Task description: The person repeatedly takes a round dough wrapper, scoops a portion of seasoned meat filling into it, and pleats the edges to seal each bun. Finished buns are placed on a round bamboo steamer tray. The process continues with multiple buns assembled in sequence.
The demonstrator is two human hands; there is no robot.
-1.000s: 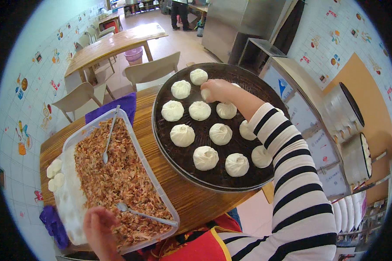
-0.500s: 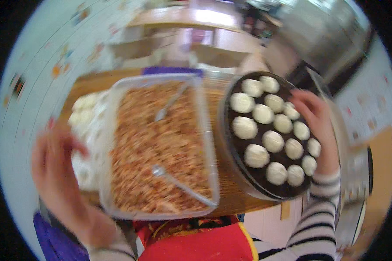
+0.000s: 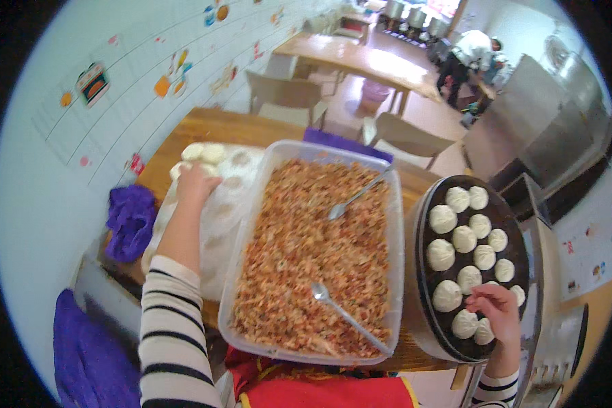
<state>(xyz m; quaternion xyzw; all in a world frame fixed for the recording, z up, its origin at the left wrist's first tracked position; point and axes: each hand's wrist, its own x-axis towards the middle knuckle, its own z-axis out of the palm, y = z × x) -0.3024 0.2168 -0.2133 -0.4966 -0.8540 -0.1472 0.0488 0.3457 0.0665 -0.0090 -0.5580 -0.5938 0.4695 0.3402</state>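
Note:
At the left, my left hand reaches onto several pale dough rounds at the far end of a white floured sheet with round marks. Its thumb is apart from the fingers, and the fingertips touch the dough, partly hidden behind the hand. On the right, my right hand hovers loosely curled over the near side of a round dark steamer tray, with nothing visible in its fingers. White pleated buns stand spaced across that tray. Between my hands sits a clear plastic tub of chopped reddish-brown filling.
Two metal spoons lie in the filling. Purple cloths are at the left, another beyond the tub. Chairs and a long table stand farther off. A person bends near steel equipment.
My left hand has moved forward onto the dough rounds. My right hand has come back from the tray's far right side to its near side. The view has shifted left and up.

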